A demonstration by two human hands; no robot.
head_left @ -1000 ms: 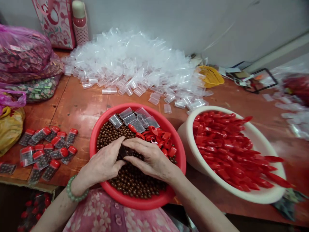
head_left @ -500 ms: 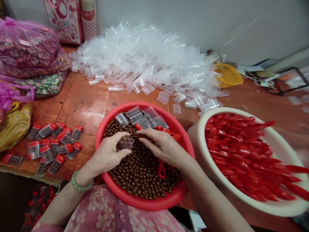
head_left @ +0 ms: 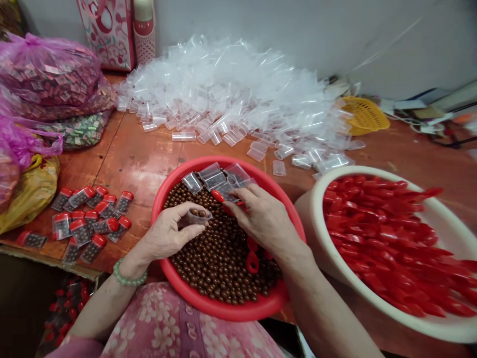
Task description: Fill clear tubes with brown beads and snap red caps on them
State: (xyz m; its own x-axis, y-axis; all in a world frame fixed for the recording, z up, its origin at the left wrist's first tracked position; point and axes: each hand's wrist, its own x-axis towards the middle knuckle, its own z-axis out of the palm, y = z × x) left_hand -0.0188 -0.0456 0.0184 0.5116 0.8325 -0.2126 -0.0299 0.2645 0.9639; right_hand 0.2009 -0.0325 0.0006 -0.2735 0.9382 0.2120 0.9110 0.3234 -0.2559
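Note:
My left hand is closed around a small clear plastic container, with brown balls visible at its mouth. It hovers over the left part of a red basin, which holds many shiny brown balls. Across the basin, my right hand has thumb and fingers closed about a slim red plastic piece; its far part is covered by the fingers. Several clear containers lie on the balls at the back of the basin. A red ring-ended piece rests below my right hand.
Red-capped filled containers lie on the table at left, beside pink and yellow bags. A heap of clear containers spreads along the wall. At right stands a white tub of red plastic pieces, with a yellow basket behind.
My right hand has moved up and away from the left hand, onto the red piece near the basin's back. My left hand has tilted the container slightly. The whole view has shifted a little.

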